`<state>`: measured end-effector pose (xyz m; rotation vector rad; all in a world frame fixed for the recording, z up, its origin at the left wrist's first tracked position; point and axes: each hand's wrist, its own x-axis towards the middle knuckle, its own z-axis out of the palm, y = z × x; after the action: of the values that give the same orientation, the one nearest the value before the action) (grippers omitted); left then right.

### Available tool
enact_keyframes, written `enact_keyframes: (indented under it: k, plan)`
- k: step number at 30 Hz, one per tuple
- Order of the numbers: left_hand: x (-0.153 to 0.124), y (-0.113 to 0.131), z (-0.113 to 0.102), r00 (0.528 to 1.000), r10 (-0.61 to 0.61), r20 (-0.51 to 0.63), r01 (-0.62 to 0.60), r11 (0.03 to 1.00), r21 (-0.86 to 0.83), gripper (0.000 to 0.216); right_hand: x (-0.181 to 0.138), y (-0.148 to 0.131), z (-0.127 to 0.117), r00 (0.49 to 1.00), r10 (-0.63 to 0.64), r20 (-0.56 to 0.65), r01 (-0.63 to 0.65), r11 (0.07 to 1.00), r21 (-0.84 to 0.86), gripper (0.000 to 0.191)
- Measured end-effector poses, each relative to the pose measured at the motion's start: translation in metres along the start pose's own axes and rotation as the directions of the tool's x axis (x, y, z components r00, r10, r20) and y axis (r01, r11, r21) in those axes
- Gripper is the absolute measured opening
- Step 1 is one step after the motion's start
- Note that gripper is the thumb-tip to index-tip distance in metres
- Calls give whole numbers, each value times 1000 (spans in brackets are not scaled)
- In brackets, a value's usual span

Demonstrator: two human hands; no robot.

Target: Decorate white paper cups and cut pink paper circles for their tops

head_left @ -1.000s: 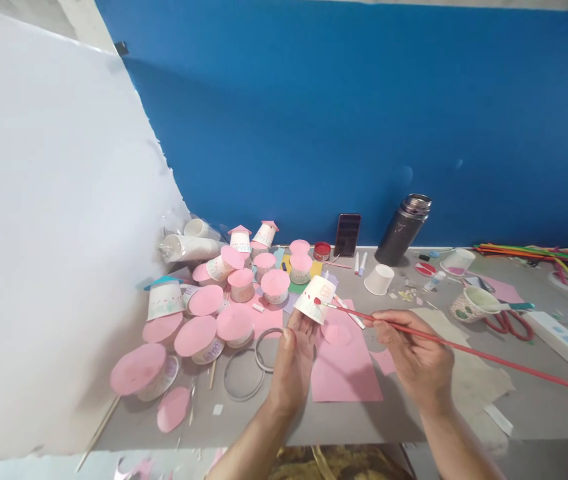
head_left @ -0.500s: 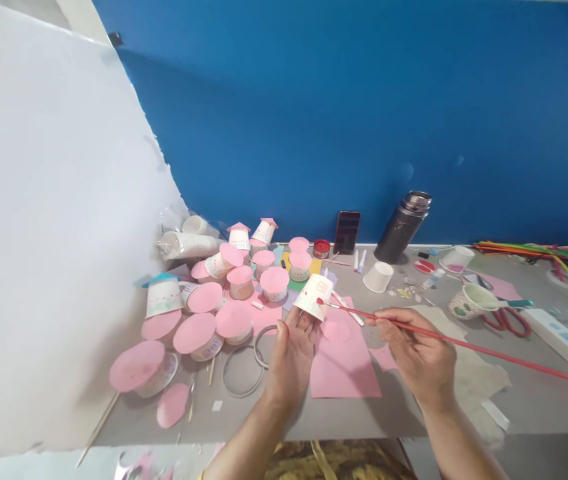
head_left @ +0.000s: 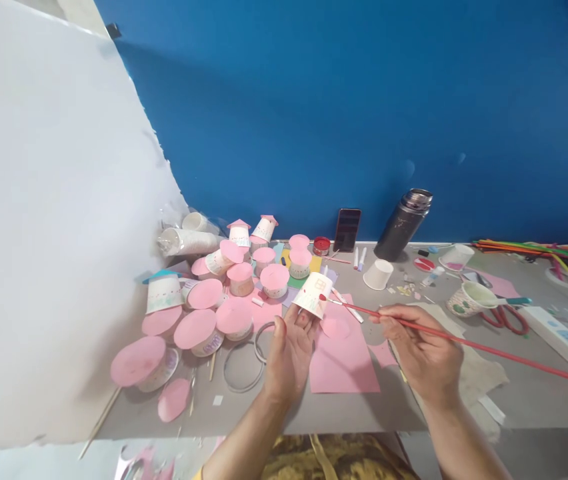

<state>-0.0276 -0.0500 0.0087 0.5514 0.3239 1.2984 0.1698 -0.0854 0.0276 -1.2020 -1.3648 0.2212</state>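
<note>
My left hand [head_left: 289, 353] holds a small white paper cup [head_left: 315, 294] upside down on its fingertips, above a pink paper sheet [head_left: 343, 360]. The cup has a drawn window and red dots. My right hand [head_left: 421, 350] pinches a long red paintbrush [head_left: 464, 342]. Its red-tipped end touches the cup's side. Both hands hover over the grey table [head_left: 539, 400].
Many pink-lidded paper cups [head_left: 199, 330] crowd the table's left, beside a large white sheet [head_left: 54, 233]. Two metal rings [head_left: 244, 367] lie near my left hand. A phone [head_left: 347, 230], steel flask [head_left: 404, 223], red paint pot [head_left: 321, 246], plain cup [head_left: 379, 274], scissors [head_left: 507, 319] and pipe cleaners [head_left: 539, 252] are farther back.
The hands, cup and brush stay nearly in place. The brush tip has shifted slightly along the cup's side and the view has drifted a little.
</note>
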Motion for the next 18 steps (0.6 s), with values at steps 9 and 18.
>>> enact_keyframes:
  k: [9, 18]
  plan:
    - [-2, -5, -7, 998, 62, 27, -65, 989, 134, 71, 6, -9, 6, 998, -41, 43, 42, 998, -37, 7]
    - [-5, -8, -9, 996, 86, 30, -90, 976, 198, 74, 8, -10, 6, 997, -53, 56, 56, 996, -64, 9]
